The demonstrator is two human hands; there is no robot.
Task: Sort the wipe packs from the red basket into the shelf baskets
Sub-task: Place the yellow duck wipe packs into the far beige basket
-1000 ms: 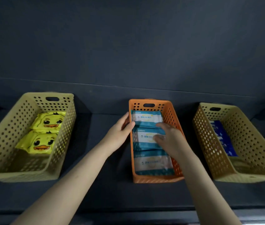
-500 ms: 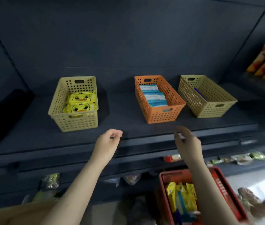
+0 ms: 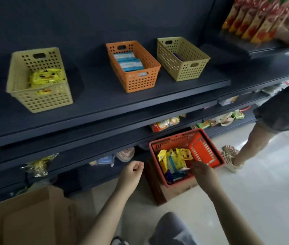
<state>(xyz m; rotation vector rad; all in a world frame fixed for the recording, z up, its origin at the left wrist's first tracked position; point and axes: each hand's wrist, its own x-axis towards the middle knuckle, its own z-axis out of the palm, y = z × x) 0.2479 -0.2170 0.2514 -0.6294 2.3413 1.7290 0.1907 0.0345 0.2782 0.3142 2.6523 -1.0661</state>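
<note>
On a dark shelf, well left of the orange basket, stands a pale yellow basket holding yellow duck-print wipe packs. The orange basket itself holds a row of blue-and-white packs. Just right of it, a second pale yellow basket shows only a sliver of a blue pack. Both hands, at the orange basket a second ago, are now well below it, near the floor. The left hand, directly below the orange basket, hangs in the air with its fingers curled in on nothing. Below and to the right of the orange basket, the red basket sits on a low crate, with mixed yellow and blue packs still standing inside. The right hand reaches into it, fingers stretched out over the packs and not visibly closed on any. The orange basket's drop-off looks finished and the next pick appears to be starting, with several packs left to sort. Far right of the orange basket, another person stands at the shelving.
</note>
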